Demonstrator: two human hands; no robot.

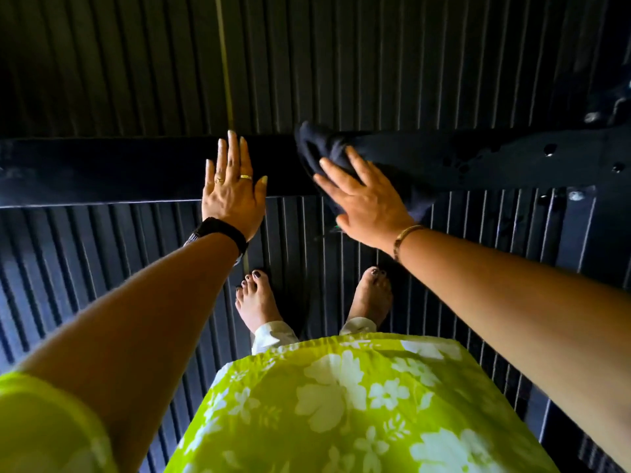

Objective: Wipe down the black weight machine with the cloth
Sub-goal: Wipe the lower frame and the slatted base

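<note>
Cloth of dark navy fabric (327, 151) lies bunched on the top face of the black metal crossbeam of the weight machine (102, 169), just right of centre. The beam runs left to right across the scene, with bolt holes (549, 150) at its right end.

The right hand (365, 203) presses flat on the near part of the cloth, fingers straight and spread apart, not curled round the fabric. One fold of the cloth hangs over the near edge of the beam, beside the right wrist. The left hand (232, 192) rests palm-down on the bare beam, just left of the cloth and apart from it, fingers straight and close together.

The left hand carries gold rings (246, 177) and its wrist a black watch (222, 233). The right wrist carries a gold bangle (406, 233).

Below the beam, two bare feet (256, 302) stand on black ribbed floor matting (102, 80). A lime-green floral garment (358, 404) fills the near edge.
</note>
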